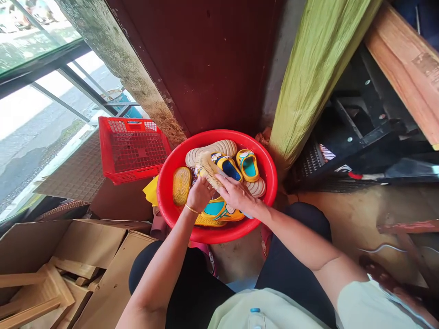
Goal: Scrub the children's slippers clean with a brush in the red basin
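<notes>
A round red basin [268, 176] stands between my knees, full of shoes. My left hand [200, 194] is wrapped round the near end of a beige-soled shoe [208, 167], held sole up over the basin. Against the right side of that sole lie the fingers of my right hand [235, 194]; whether a brush or cloth is under them is hidden. Around them in the basin are a yellow shoe with a blue inside [229, 168], a yellow and teal clog [248, 165], a yellow sole [181, 186] and a pale sole [224, 147] at the back.
A red plastic crate [135, 151] sits left of the basin. At the lower left is a cardboard box [99, 237] with wooden pieces. A dark red door [206, 68] rises behind, with a green curtain [305, 82] beside it. Black furniture and a wooden beam [408, 68] are at right.
</notes>
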Tool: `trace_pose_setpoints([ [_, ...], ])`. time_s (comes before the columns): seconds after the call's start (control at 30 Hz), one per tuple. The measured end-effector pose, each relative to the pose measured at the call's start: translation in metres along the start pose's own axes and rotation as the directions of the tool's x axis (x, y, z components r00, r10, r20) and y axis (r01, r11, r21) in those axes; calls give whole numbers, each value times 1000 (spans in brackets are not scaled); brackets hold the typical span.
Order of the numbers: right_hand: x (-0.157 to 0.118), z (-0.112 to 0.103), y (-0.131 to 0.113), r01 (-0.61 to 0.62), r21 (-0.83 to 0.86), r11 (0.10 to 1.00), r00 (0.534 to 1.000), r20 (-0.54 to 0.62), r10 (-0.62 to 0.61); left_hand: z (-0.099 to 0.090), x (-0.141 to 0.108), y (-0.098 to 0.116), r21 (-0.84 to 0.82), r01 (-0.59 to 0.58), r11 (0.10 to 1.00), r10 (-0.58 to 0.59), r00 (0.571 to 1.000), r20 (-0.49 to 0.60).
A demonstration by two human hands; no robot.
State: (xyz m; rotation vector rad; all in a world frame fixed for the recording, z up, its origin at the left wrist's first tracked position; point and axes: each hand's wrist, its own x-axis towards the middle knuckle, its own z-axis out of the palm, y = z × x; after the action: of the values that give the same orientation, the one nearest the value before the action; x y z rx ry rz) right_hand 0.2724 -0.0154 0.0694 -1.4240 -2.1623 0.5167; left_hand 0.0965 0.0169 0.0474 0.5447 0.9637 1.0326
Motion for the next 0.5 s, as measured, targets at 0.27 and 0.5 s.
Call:
trace_pose_setpoints([
  [0.27,0,42,33,-87,-133,987,980,165,109,-77,13,42,962,80,259,533,819,-212],
  [0.5,-7,51,46,-22,-193,981,986,156,53,-106,27,21,973,225,-42,438,880,-185],
])
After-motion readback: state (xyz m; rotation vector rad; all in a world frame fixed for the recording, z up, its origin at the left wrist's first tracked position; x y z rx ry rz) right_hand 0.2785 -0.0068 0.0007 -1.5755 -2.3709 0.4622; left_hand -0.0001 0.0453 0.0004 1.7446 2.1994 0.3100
